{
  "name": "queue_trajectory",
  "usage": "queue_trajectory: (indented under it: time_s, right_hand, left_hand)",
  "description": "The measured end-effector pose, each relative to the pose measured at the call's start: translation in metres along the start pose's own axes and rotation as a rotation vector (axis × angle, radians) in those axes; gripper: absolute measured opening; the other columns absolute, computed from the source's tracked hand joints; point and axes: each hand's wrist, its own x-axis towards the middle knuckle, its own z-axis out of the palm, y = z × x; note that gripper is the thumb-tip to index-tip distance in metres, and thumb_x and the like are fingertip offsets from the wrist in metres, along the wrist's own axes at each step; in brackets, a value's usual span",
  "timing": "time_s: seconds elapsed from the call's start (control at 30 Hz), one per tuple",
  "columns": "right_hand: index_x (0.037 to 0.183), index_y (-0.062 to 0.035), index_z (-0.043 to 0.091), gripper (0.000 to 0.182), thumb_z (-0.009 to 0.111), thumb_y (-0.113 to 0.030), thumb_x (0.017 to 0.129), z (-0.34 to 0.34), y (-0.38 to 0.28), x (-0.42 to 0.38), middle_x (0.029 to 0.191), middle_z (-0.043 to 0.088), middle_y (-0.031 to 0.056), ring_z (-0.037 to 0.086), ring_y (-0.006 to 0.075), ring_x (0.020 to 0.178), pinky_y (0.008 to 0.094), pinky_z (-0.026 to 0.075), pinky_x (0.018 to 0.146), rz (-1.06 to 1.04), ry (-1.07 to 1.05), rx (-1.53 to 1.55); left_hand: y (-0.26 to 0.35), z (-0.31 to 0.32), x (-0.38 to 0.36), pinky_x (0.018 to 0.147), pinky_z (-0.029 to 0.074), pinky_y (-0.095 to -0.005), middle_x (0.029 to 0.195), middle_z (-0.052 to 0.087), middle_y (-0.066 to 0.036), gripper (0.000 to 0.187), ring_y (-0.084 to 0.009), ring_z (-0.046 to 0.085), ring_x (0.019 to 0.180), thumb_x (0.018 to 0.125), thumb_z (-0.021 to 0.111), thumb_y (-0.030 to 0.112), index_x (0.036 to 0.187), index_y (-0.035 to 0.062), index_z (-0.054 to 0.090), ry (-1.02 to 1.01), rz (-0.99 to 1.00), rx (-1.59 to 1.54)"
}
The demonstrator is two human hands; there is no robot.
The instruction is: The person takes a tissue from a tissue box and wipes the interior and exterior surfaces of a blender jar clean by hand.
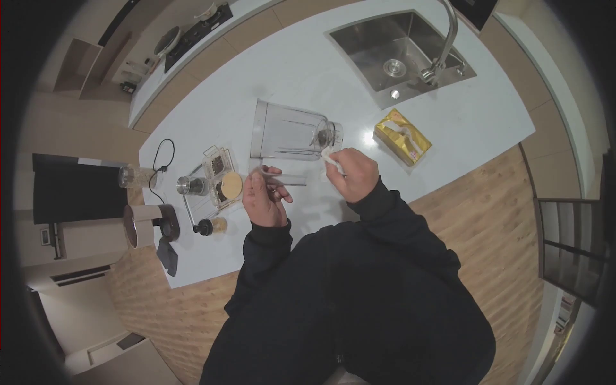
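A clear blender jug (285,131) lies sideways over the white counter, its wide mouth to the left and its blade end to the right. My left hand (265,197) is closed round the jug's handle near the mouth. A crumpled white tissue (331,156) is pinched in the fingers of my right hand (354,173), held against or very near the jug's blade end. Part of the tissue is hidden by the fingers. Just right of that hand is a gold tissue pack (403,136) with a white tissue showing at its top.
A steel sink (399,54) with a tap (443,54) is at the upper right. On the left stand a container with dark contents (219,162), a glass jar (190,186), a small bottle with a black cap (212,226) and the blender base (151,223) with its black cord.
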Motion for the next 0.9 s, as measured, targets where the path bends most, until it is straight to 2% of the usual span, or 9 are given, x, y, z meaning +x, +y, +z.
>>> queue_trajectory:
  time_s: [0.1, 0.2, 0.3, 0.5, 0.6, 0.7, 0.8, 0.9]
  right_hand:
    - [0.080, -0.0035, 0.059, 0.006, 0.060, -0.008, 0.083, -0.007, 0.004, 0.009, 0.059, 0.048, 0.0031, 0.040, 0.0158, 0.048, 0.0276, 0.033, 0.045, 0.014, 0.052, 0.070]
    - [0.084, -0.0007, 0.061, 0.008, 0.063, -0.009, 0.083, -0.019, 0.007, 0.028, 0.064, 0.053, 0.0050, 0.042, 0.0159, 0.051, 0.0270, 0.035, 0.048, -0.004, 0.121, 0.083]
    - [0.088, -0.0028, 0.061, 0.008, 0.059, -0.009, 0.084, -0.013, 0.007, 0.029, 0.065, 0.055, 0.0051, 0.047, 0.0181, 0.054, 0.0291, 0.036, 0.049, -0.003, 0.047, 0.000]
    - [0.087, -0.0055, 0.061, 0.007, 0.060, -0.005, 0.080, 0.002, 0.001, 0.004, 0.071, 0.059, 0.0052, 0.055, 0.0218, 0.060, 0.0286, 0.042, 0.048, -0.084, -0.109, -0.013]
    - [0.089, -0.0041, 0.062, 0.008, 0.060, -0.008, 0.083, -0.005, 0.012, 0.016, 0.071, 0.060, 0.0072, 0.055, 0.0217, 0.060, 0.0294, 0.041, 0.049, 0.027, -0.044, -0.054]
    - [0.089, -0.0050, 0.062, 0.007, 0.059, -0.006, 0.082, -0.006, 0.008, 0.020, 0.070, 0.060, 0.0062, 0.053, 0.0208, 0.060, 0.0291, 0.040, 0.051, 0.033, -0.022, -0.032]
    - [0.087, -0.0064, 0.060, 0.006, 0.058, -0.004, 0.082, 0.001, 0.000, 0.009, 0.071, 0.058, 0.0042, 0.054, 0.0207, 0.061, 0.0283, 0.042, 0.051, -0.032, -0.106, -0.017]
    - [0.087, -0.0058, 0.060, 0.004, 0.059, -0.009, 0.085, 0.004, 0.010, 0.012, 0.069, 0.058, 0.0056, 0.052, 0.0208, 0.059, 0.0297, 0.040, 0.048, 0.032, -0.039, -0.045]
  left_hand:
    - [-0.007, -0.002, 0.002, 0.035, 0.041, -0.0243, 0.087, 0.059, -0.014, 0.033, -0.0142, 0.046, 0.040, 0.095, 0.042, 0.035, 0.094, 0.0039, 0.053, 0.023, 0.000, -0.011]
    - [-0.008, -0.003, -0.002, 0.034, 0.042, -0.0236, 0.087, 0.059, -0.015, 0.037, -0.0148, 0.047, 0.040, 0.093, 0.046, 0.038, 0.095, 0.0022, 0.054, 0.020, 0.001, 0.009]
    - [-0.007, 0.004, -0.007, 0.034, 0.042, -0.0232, 0.085, 0.057, -0.019, 0.038, -0.0144, 0.047, 0.040, 0.093, 0.046, 0.038, 0.094, 0.0008, 0.053, -0.011, 0.021, 0.004]
    - [-0.009, -0.001, -0.005, 0.035, 0.042, -0.0241, 0.087, 0.059, -0.015, 0.029, -0.0143, 0.047, 0.041, 0.094, 0.045, 0.033, 0.091, 0.0047, 0.054, 0.005, 0.039, 0.067]
    - [-0.010, 0.000, -0.007, 0.033, 0.040, -0.0238, 0.085, 0.059, -0.016, 0.032, -0.0143, 0.045, 0.039, 0.092, 0.046, 0.033, 0.092, 0.0023, 0.054, 0.018, 0.034, 0.066]
    - [-0.012, -0.001, -0.007, 0.033, 0.040, -0.0240, 0.085, 0.059, -0.017, 0.032, -0.0140, 0.044, 0.038, 0.092, 0.046, 0.033, 0.094, 0.0028, 0.054, 0.003, 0.043, 0.054]
    - [-0.012, 0.001, -0.004, 0.034, 0.040, -0.0240, 0.086, 0.059, -0.016, 0.029, -0.0138, 0.045, 0.040, 0.093, 0.047, 0.032, 0.092, 0.0040, 0.054, -0.003, 0.045, 0.041]
    - [-0.011, 0.003, -0.004, 0.034, 0.040, -0.0234, 0.086, 0.058, -0.017, 0.032, -0.0139, 0.046, 0.040, 0.094, 0.045, 0.034, 0.089, 0.0033, 0.053, 0.008, 0.029, 0.054]
